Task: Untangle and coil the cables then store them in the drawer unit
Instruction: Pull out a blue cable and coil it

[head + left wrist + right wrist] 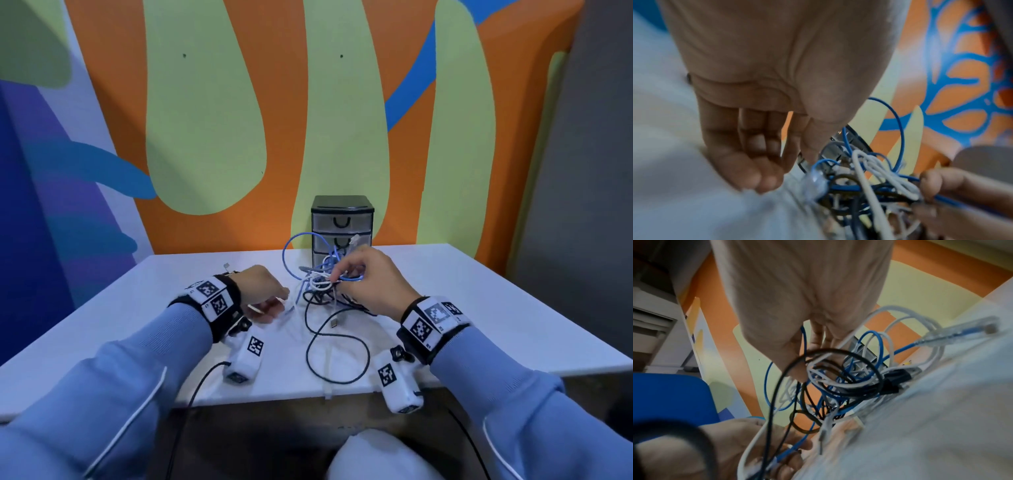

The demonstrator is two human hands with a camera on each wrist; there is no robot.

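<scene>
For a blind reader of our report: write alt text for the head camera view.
A right hand pinches a tangle of blue, white and black cables on a white table, while the left hand holds a white strand beside it. A small drawer unit stands behind the tangle, drawers closed.

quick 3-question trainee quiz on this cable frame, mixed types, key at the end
1. True or false: the right hand pinches the cable tangle.
2. The drawer unit stands: A) behind the tangle, drawers closed B) left of it, top drawer open
3. Fill in: a loop of ____ cable trails toward the table's near edge.

Key: 1 true; 2 A; 3 black
</scene>
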